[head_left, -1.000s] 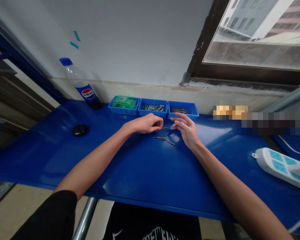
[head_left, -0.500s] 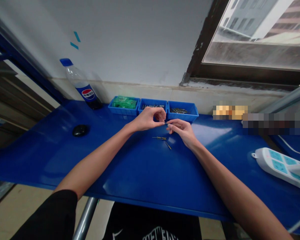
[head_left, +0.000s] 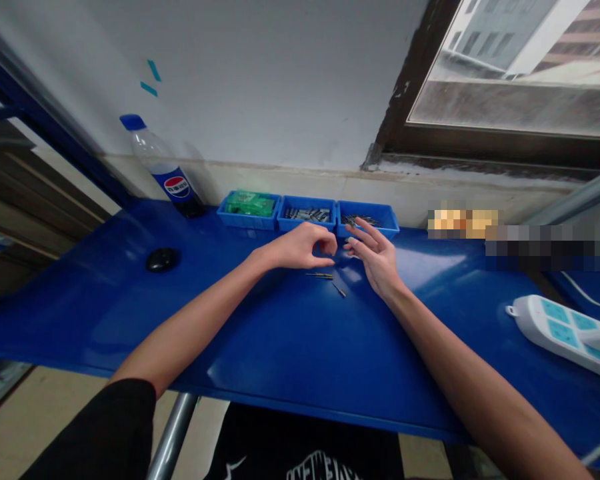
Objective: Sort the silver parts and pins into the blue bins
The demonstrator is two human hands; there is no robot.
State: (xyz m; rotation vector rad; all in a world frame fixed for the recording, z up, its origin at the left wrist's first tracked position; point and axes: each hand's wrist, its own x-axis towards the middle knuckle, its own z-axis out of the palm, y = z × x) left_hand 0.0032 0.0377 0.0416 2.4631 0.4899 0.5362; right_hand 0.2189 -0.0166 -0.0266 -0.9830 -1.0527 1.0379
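My left hand [head_left: 307,247] hovers above the table in front of the bins, its fingers curled and the thumb apart from them. Nothing shows in its grasp. Across a small gap, my right hand [head_left: 373,257] has its fingers spread just in front of the right-hand blue bin [head_left: 391,230], partly covering it; I see nothing held there. That bin contains many thin metal pins [head_left: 367,219]. Below my hands, a few thin gold-and-dark metal pieces [head_left: 323,275] lie close together on the blue table [head_left: 280,340]. A separate thin piece [head_left: 340,290] rests at an angle nearby.
A middle bin [head_left: 280,223] holds short grey metal parts; the left bin [head_left: 247,224] has green packets. A cola bottle [head_left: 173,180] and black mouse [head_left: 161,260] are at left. On the right lies a white power strip [head_left: 555,327]. The wall stands behind the bins.
My fingertips met around a thin metal piece before; now the hands are apart and that piece no longer shows. The right hand has opened and moved slightly up toward the right bin.
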